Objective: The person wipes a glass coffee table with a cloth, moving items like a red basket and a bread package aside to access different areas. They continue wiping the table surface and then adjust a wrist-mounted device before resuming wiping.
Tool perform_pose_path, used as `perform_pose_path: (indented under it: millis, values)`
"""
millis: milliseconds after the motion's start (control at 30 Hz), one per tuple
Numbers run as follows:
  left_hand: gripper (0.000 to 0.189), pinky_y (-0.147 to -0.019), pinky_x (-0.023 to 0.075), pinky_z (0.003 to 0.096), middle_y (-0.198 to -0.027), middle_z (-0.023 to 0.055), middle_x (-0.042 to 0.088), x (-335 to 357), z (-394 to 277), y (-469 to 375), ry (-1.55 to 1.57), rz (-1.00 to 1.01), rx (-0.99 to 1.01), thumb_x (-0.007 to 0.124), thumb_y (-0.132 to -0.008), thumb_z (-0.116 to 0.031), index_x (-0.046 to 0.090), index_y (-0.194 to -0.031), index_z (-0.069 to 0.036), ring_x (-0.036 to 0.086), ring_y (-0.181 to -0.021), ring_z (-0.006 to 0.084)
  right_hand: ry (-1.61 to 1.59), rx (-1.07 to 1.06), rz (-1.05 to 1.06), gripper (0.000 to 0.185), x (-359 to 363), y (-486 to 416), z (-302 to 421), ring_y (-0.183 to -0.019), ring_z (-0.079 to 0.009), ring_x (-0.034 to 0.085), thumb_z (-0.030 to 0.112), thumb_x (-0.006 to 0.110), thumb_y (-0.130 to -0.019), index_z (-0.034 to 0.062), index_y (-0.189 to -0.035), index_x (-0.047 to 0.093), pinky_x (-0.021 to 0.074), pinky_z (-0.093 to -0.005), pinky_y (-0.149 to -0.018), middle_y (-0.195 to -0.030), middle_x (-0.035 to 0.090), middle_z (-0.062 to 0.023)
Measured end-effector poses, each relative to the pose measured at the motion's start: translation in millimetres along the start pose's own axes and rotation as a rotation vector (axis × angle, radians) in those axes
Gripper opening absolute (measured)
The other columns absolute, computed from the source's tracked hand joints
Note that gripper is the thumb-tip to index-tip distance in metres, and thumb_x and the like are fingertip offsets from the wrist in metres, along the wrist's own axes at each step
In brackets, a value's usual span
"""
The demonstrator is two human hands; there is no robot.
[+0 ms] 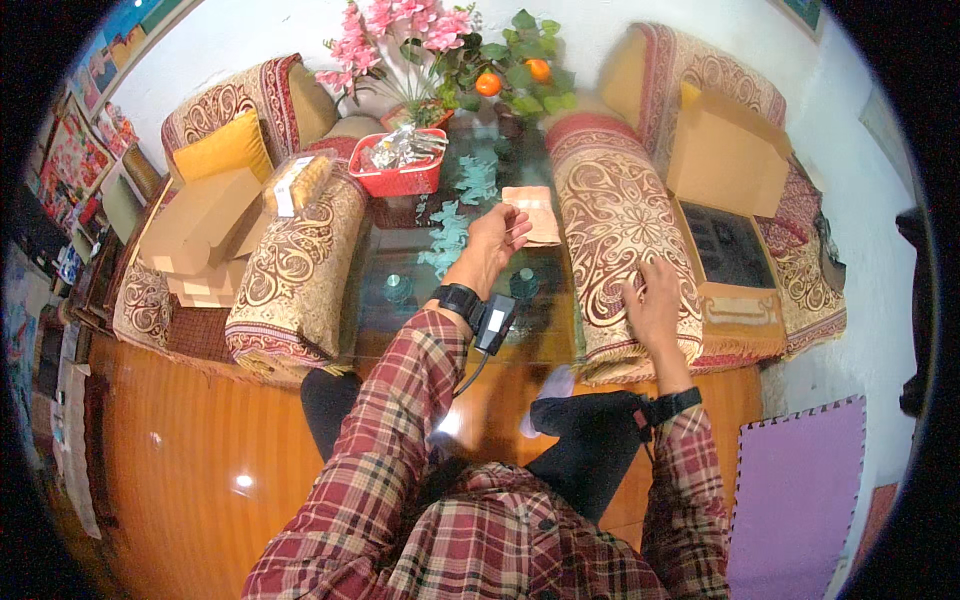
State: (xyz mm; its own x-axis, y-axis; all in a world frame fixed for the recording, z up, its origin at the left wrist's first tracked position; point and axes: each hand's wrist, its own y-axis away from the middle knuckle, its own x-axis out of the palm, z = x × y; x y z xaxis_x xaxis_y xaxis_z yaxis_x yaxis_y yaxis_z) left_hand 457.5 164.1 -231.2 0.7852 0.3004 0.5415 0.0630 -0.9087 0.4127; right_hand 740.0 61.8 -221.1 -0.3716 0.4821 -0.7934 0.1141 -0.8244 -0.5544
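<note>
A folded peach-coloured cloth (534,217) lies on the dark glass tabletop (390,255). My left hand (496,238) is at its left edge, fingers loosely bent and overlapping the cloth in view; whether they touch it is unclear. Nothing shows gripped in that hand. Over the patterned cover (600,187) of the right armrest is my right hand (654,304), its thumb and fingers apart and holding nothing. A red plastic basket (396,180) with silvery foil packets (405,148) stands farther back on the left.
An open cardboard box (731,240) with a dark insert sits on the right seat. Another cardboard box (199,225) and a yellow cushion (225,148) rest on the left one. A clear food package (300,184) lies on the left armrest. Pink flowers (409,30) stand behind.
</note>
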Motion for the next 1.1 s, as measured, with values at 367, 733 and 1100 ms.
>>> perform_pose_path:
  millis: [367,733,1100]
  values:
    - [0.013,-0.068,0.0515,0.0293,-0.093,0.0067,0.072,13,-16,56,-0.208,0.055,0.319,0.061,-0.094,-0.018,0.062,-0.097,-0.005,0.069,-0.080,0.0157,-0.703,-0.266,0.213,0.033,-55,20,207,-0.109,-0.0313,0.062,0.012,0.079,-0.080,0.0029,-0.109,0.068,0.0482,-0.0408,-0.096,-0.111,0.068,-0.0138]
    - [0.011,-0.065,0.0515,0.0275,-0.091,0.0074,0.072,10,-24,62,-0.178,0.087,0.412,0.062,-0.095,-0.016,0.062,-0.094,-0.005,0.069,-0.076,0.0150,-0.585,-0.274,0.312,0.041,-58,27,227,-0.102,-0.0356,0.056,0.018,0.076,-0.075,0.0046,-0.109,0.057,0.0430,-0.0447,-0.092,-0.103,0.058,-0.0147]
    - [0.016,-0.058,0.0491,0.0261,-0.080,0.0054,0.070,9,11,63,-0.301,0.240,0.247,0.060,-0.092,-0.017,0.066,-0.086,-0.003,0.066,-0.066,0.0129,-0.712,-0.274,0.390,0.041,-43,26,217,-0.089,-0.0365,0.056,0.019,0.076,-0.067,0.0040,-0.093,0.049,0.0437,-0.0461,-0.080,-0.088,0.056,-0.0157]
